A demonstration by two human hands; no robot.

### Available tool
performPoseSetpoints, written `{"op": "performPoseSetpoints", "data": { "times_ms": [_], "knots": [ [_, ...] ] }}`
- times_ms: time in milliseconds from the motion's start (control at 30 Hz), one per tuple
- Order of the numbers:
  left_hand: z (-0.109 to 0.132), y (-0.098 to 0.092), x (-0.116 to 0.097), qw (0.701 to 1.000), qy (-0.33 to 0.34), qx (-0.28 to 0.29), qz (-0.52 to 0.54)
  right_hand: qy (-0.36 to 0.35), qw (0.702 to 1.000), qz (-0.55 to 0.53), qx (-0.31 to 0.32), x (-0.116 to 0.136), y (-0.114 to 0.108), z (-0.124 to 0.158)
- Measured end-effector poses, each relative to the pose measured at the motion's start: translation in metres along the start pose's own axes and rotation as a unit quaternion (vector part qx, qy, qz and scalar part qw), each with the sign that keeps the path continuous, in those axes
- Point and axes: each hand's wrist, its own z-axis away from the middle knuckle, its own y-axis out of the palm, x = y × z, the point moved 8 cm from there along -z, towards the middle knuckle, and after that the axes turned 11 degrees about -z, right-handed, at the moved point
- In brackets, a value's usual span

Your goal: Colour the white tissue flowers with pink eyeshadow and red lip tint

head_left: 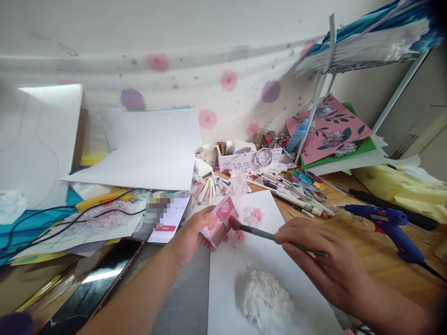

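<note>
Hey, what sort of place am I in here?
Probably a craft worktable, perhaps at home or in a small studio: a blue glue gun lies on the wooden tabletop, pens lie heaped together, and your right hand holds a brush.

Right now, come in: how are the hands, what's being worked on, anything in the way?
Left fingers holding pink palette. Right fingers gripping green-handled brush. Bristles at palette's edge, contact unclear. Nothing visible between them.
</note>
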Motion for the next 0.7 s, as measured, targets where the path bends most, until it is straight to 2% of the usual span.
{"op": "performPoseSetpoints", "data": {
  "times_ms": [100, 167, 367, 567, 700],
  "knots": [
    [0.001, 0.000, -0.004, 0.999, 0.013, -0.008, -0.041, -0.001, 1.000, -0.007, -0.027, 0.001, -0.004, 0.002],
    [0.001, -0.002, -0.005, 0.999, 0.005, -0.027, -0.037, -0.002, 1.000, -0.011, -0.018, 0.001, -0.002, 0.002],
    [-0.002, -0.014, 0.000, 0.994, -0.023, -0.109, -0.022, 0.092, 0.995, -0.024, 0.015, -0.021, 0.009, -0.002],
    [-0.010, -0.021, 0.011, 0.983, -0.035, -0.171, 0.056, 0.117, 0.989, 0.020, 0.085, -0.028, 0.025, -0.024],
    [-0.012, -0.026, 0.019, 0.973, -0.071, -0.198, 0.100, 0.148, 0.975, -0.001, 0.165, -0.029, 0.041, -0.050]
  ]
}}
